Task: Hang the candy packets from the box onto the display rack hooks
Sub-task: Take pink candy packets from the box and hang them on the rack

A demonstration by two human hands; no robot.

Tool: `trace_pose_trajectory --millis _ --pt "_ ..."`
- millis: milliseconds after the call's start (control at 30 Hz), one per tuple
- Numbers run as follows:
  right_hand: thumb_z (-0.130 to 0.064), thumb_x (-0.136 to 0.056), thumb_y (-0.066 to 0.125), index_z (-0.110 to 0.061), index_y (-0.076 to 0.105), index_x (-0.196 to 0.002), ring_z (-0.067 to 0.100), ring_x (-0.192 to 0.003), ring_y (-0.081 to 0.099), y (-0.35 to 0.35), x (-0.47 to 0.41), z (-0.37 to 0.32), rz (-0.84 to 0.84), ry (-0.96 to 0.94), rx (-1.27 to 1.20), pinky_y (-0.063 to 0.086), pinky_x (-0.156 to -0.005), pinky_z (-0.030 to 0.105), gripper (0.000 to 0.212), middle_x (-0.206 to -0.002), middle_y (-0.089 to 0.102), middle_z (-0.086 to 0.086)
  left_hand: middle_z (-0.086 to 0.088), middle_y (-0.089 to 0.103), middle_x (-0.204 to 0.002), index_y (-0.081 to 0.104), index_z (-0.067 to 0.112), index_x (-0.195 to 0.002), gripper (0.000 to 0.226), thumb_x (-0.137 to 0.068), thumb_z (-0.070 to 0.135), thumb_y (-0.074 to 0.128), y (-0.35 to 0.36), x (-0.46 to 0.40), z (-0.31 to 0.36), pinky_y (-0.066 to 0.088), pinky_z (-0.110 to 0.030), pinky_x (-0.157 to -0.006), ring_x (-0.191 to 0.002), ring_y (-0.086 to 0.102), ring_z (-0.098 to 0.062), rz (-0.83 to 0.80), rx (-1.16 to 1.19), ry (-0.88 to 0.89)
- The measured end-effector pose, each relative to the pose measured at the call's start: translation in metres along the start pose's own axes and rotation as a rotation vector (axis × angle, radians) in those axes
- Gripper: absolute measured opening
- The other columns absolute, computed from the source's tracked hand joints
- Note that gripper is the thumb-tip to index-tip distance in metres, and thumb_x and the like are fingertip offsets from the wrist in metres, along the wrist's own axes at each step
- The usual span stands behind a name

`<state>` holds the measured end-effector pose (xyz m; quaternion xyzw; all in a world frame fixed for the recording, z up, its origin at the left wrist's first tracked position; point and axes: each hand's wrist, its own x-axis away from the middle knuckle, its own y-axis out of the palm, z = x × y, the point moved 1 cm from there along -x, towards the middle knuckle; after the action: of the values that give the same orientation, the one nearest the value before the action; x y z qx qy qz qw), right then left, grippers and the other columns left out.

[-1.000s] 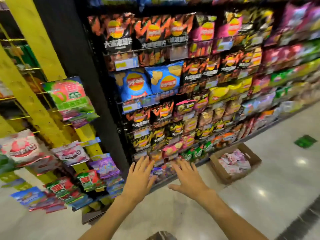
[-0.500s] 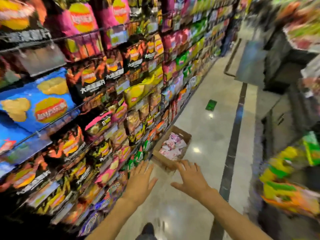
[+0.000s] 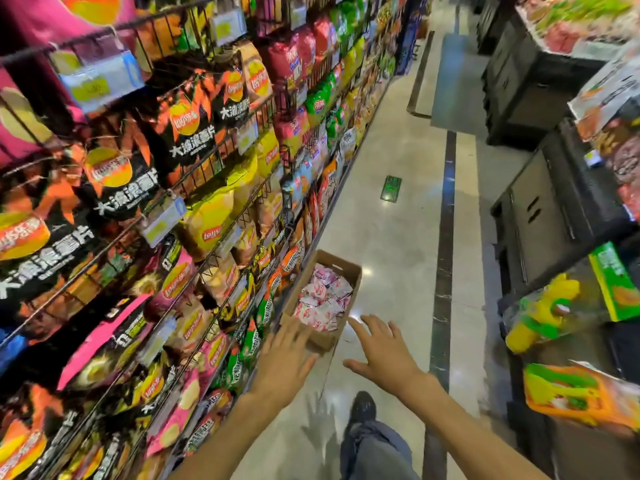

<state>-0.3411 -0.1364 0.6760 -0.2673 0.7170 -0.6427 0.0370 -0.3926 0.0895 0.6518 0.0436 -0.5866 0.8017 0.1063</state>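
A big shelf (image 3: 173,209) full of chip bags runs along the left of the fingers. The shiny floor (image 3: 391,220) stretches far ahead of them. A brown cardboard box (image 3: 341,271) sits on the floor, just past the fingertips and close to the shelf.

The person's left hand (image 3: 284,367) reaches out flat, and its fingers are straight and spread wide. They hold nothing, and their tips seem to be at the near edge of the box. The right hand (image 3: 384,351) is just to the right of the box. Its fingers are spread wide too and hold nothing.

Inside the box lie the candy packets (image 3: 323,299), right in front of the fingers. They are small, white and pink, and piled in a loose heap.

The packets look light, soft and crinkly. The wrap is probably a bit slippery. A pinch at the flat top edge seems best, since the hook hole should be there. No hole can be seen from here.
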Motion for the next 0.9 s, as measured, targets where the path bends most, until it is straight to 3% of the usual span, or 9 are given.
trace_pose_trajectory --millis 100,200,333,400,500,633,733,833,900 --pt "-0.067 -0.093 0.052 -0.029 0.009 -0.163 0.028 -0.157 0.013 0.001 -0.047 0.023 -0.034 -0.006 -0.018 0.009 -0.125 0.049 0.090 -0.167 0.020 0.006 -0.004 0.031 -0.165 0.037 0.022 -0.156 0.086 -0.090 0.066 0.004 -0.001 -0.050 -0.006 0.018 -0.047 -0.125 -0.154 0.025 -0.024 0.010 0.006 -0.016" --pt "-0.067 -0.093 0.053 -0.028 0.011 -0.163 0.028 -0.155 0.015 0.002 -0.106 0.053 -0.073 -0.019 -0.028 0.010 -0.125 0.050 0.091 -0.166 0.022 0.007 0.000 0.029 -0.165 0.036 0.022 -0.157 0.088 -0.089 0.067 0.002 -0.001 -0.112 -0.014 0.015 -0.046 -0.125 -0.155 0.023 -0.023 -0.062 0.030 -0.028" --pt "-0.062 -0.093 0.056 -0.026 0.017 -0.161 0.028 -0.152 0.022 -0.004 -0.192 0.094 -0.130 -0.061 -0.051 0.017 -0.123 0.051 0.086 -0.161 0.029 0.006 -0.008 0.056 -0.148 0.061 0.020 -0.139 0.064 -0.102 0.059 0.027 0.013 -0.197 -0.028 0.050 -0.048 -0.106 -0.135 0.055 -0.028 -0.083 0.039 -0.132" --pt "-0.058 -0.092 0.060 -0.025 0.020 -0.160 0.028 -0.150 0.026 -0.007 -0.228 0.111 -0.160 -0.083 -0.064 0.022 -0.121 0.050 0.086 -0.159 0.032 0.006 -0.004 0.053 -0.148 0.053 0.026 -0.144 0.049 -0.102 0.051 0.044 0.019 -0.229 -0.032 0.046 -0.043 -0.108 -0.135 0.052 -0.026 -0.123 0.055 -0.205" --pt "-0.056 -0.092 0.060 -0.023 0.022 -0.161 0.030 -0.151 0.026 -0.003 -0.281 0.137 -0.196 -0.109 -0.075 0.024 -0.119 0.050 0.085 -0.160 0.033 0.008 -0.002 0.051 -0.152 0.047 0.026 -0.151 0.059 -0.097 0.044 0.063 0.023 -0.276 -0.038 0.045 -0.043 -0.109 -0.138 0.051 -0.027 -0.086 0.038 -0.194" --pt "-0.054 -0.093 0.060 -0.023 0.018 -0.162 0.031 -0.153 0.023 0.026 -0.346 0.164 -0.296 -0.103 -0.097 0.022 -0.120 0.051 0.087 -0.164 0.027 0.010 -0.004 0.042 -0.159 0.039 0.024 -0.156 0.057 -0.104 0.045 0.050 0.062 -0.330 -0.061 0.028 -0.041 -0.118 -0.146 0.041 -0.030 -0.142 0.105 -0.286" --pt "-0.053 -0.094 0.058 -0.018 0.016 -0.162 0.032 -0.151 0.028 0.064 -0.392 0.176 -0.339 -0.103 -0.083 0.028 -0.119 0.052 0.087 -0.164 0.028 0.013 -0.007 0.057 -0.146 0.054 0.020 -0.146 0.077 -0.099 0.070 0.019 0.092 -0.370 -0.084 0.042 -0.042 -0.109 -0.132 0.056 -0.032 -0.204 0.142 -0.338" --pt "-0.062 -0.088 0.049 -0.014 0.036 -0.156 0.036 -0.140 0.045 0.117 -0.437 0.183 -0.332 -0.076 -0.143 0.040 -0.109 0.055 0.084 -0.151 0.047 0.015 -0.009 0.051 -0.152 0.050 0.017 -0.149 0.055 -0.104 0.049 0.046 0.134 -0.407 -0.110 0.048 -0.046 -0.107 -0.134 0.053 -0.031 -0.196 0.168 -0.353" --pt "-0.060 -0.089 0.054 -0.018 0.037 -0.154 0.034 -0.139 0.046 0.155 -0.464 0.187 -0.355 -0.064 -0.171 0.041 -0.108 0.052 0.080 -0.149 0.050 0.010 -0.009 0.057 -0.144 0.057 0.017 -0.140 0.045 -0.101 0.038 0.059 0.174 -0.432 -0.129 0.047 -0.047 -0.107 -0.133 0.054 -0.032 -0.215 0.181 -0.336"
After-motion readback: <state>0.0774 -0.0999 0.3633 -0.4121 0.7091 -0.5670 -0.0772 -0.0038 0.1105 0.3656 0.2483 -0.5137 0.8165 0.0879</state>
